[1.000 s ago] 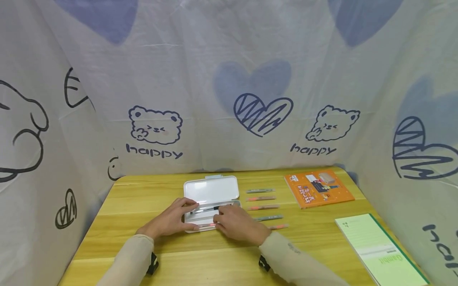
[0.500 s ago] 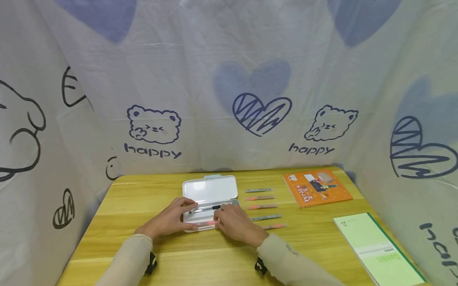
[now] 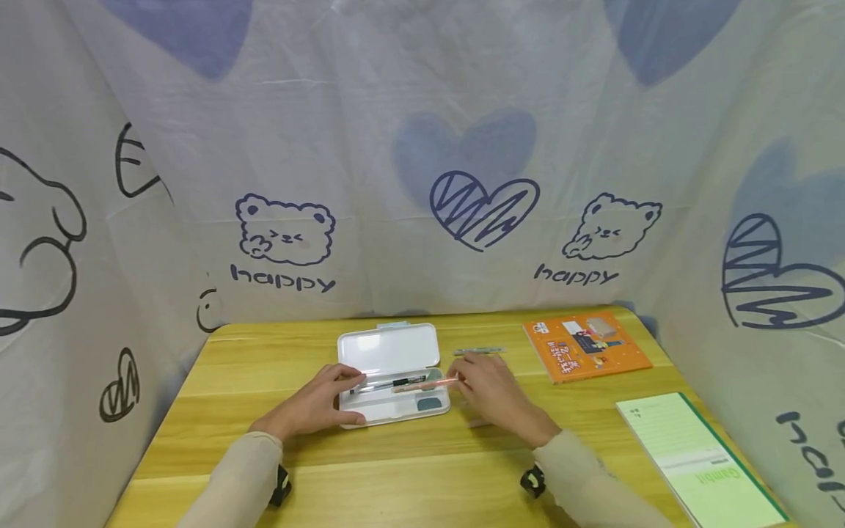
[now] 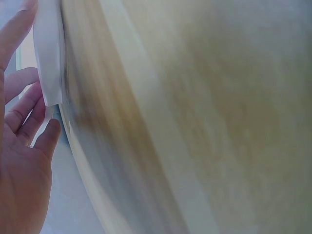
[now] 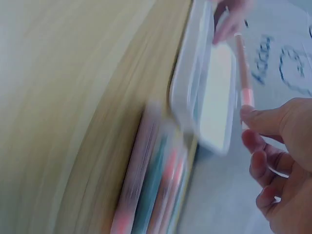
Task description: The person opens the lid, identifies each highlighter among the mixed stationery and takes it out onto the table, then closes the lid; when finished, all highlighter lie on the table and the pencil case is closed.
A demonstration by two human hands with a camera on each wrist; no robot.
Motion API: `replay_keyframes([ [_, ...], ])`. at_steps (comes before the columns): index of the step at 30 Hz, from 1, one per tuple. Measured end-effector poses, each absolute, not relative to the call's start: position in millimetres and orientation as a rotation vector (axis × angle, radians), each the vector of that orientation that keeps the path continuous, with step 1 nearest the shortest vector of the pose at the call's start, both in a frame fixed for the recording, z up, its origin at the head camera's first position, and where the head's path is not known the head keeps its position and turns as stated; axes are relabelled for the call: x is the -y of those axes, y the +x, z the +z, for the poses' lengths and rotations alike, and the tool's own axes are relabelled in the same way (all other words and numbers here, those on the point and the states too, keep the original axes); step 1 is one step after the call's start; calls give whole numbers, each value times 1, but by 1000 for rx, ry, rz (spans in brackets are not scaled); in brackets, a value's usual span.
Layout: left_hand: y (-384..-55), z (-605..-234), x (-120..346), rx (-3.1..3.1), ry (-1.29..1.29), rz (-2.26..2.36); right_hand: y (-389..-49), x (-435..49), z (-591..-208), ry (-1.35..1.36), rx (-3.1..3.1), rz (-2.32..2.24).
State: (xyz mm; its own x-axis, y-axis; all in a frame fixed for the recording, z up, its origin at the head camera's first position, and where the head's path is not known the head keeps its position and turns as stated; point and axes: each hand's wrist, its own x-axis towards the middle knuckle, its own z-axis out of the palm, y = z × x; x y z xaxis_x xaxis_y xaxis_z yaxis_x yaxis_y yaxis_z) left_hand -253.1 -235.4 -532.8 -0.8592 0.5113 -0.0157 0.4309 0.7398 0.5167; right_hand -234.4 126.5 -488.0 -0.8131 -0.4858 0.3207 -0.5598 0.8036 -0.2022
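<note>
A white pencil case [image 3: 372, 416] lies with its lid [image 3: 388, 348] folded back. My left hand [image 3: 317, 402] grips its left end, thumb at the front wall and fingers by the hinge side. A clear pen with a black grip [image 3: 378, 386] lies inside the case, near grey-green patches [image 3: 429, 403] at the right end. My right hand [image 3: 491, 389] pinches a pink pen [image 3: 422, 386] by its right end, above the case's right half. In the right wrist view, thumb and forefinger hold that pen [image 5: 243, 73], the other fingers loosely bent.
Several pink and grey-green pens [image 5: 146, 180] lie in a row right of the case, mostly behind my right hand in the head view. An orange book [image 3: 584, 348] is at the back right, a green notepad [image 3: 700, 455] at the front right. Printed cloth [image 3: 383, 147] surrounds the table.
My right hand has lifted the pink pen from the front of the case and moved right and back with it. My left hand stays at the case's left end.
</note>
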Motion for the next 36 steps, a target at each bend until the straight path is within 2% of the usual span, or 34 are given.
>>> replay_keyframes([
  [8, -252, -532, 236, -2788, 768, 758, -215, -215, -498, 795, 2763, 494],
  [14, -251, -530, 238, -2786, 748, 763, -197, -256, -510, 872, 2835, 675],
  [24, -252, -531, 236, -2780, 735, 770, -188, -273, -536, 907, 2918, 799],
  [36, -251, -530, 235, -2775, 732, 761, -186, -273, -538, 875, 2949, 665],
])
